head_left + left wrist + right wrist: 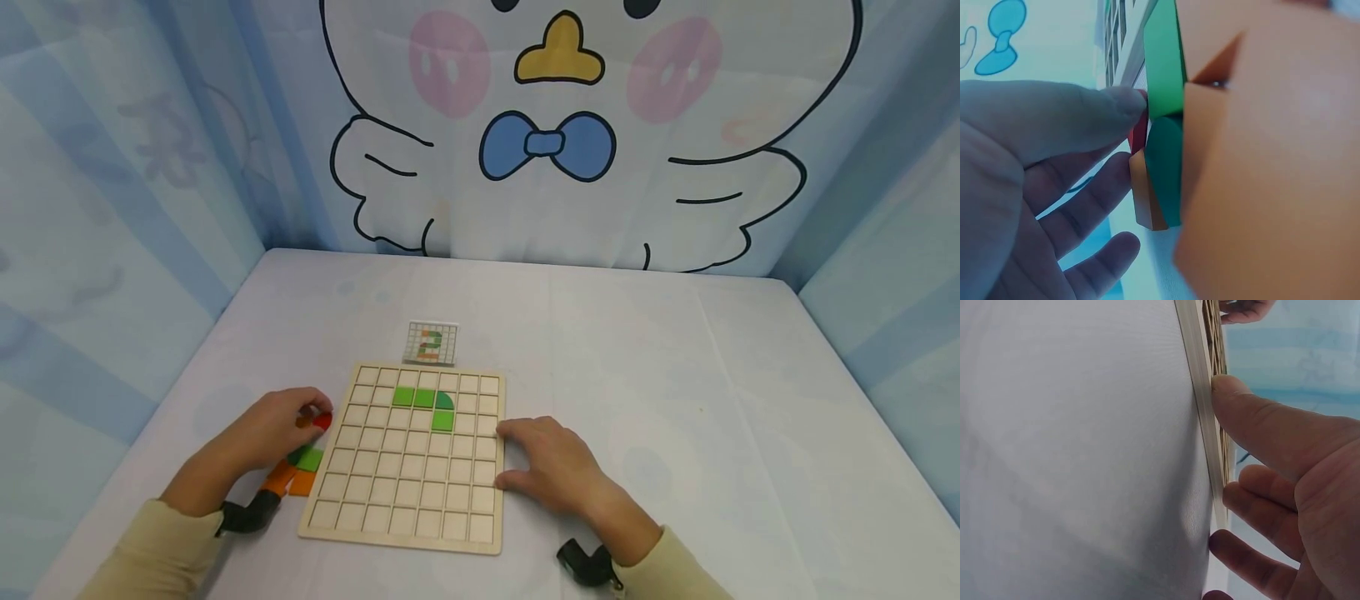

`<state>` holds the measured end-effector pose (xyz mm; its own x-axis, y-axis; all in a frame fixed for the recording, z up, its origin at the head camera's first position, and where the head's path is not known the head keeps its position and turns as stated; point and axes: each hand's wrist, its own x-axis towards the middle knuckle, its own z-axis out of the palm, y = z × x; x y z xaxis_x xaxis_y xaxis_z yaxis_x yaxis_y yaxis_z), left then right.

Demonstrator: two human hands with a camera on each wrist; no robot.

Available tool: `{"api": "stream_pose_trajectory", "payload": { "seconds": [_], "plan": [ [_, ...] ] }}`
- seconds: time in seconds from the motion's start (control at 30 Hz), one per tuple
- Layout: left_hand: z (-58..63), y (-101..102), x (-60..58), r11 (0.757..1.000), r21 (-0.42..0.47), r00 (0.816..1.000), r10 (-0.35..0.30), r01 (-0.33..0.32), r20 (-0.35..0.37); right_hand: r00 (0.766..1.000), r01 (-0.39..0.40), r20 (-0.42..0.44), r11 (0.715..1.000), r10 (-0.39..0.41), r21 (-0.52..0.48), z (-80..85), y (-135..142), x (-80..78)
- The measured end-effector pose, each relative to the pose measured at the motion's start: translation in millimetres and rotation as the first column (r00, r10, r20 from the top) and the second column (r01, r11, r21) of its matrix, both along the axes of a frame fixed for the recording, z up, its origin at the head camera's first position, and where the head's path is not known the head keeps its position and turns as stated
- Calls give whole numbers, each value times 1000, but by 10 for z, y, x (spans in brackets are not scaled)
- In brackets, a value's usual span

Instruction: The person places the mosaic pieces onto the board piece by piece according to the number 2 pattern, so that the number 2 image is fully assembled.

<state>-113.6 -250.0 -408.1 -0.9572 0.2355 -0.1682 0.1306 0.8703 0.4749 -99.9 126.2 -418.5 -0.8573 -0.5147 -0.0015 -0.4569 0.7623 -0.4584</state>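
Observation:
The wooden grid board [408, 465] lies flat on the table, with green square tiles [424, 397] and one dark green quarter-round tile [445, 401] set near its top. At the board's left side, my left hand [281, 425] pinches a red piece [322, 420] between thumb and forefinger; the thumb hides part of the red piece [1139, 132] in the left wrist view. Close by are loose blocks: light green [1165, 59], dark green [1166, 165] and orange [1272, 181]. My right hand [555, 462] rests its thumb and fingertips along the board's right edge, fingers relaxed.
A small pattern card [431, 343] showing a coloured figure on a grid stands just behind the board. White cloth covers the table [660, 375], and a printed curtain [547, 208] hangs at its back. Black wrist cameras [583, 563] sit near both cuffs.

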Motion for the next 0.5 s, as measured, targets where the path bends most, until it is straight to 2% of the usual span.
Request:
{"api": "stream_pose_trajectory", "payload": {
  "seconds": [0.23,0.5],
  "plan": [
    [19,15,8,1000,28,1000,-11,11,-8,1000,-5,5,1000,5,-10,4,5,3],
    [22,7,-14,999,36,1000,16,-16,14,1000,-2,5,1000,2,0,12,3,7]
  ]
}}
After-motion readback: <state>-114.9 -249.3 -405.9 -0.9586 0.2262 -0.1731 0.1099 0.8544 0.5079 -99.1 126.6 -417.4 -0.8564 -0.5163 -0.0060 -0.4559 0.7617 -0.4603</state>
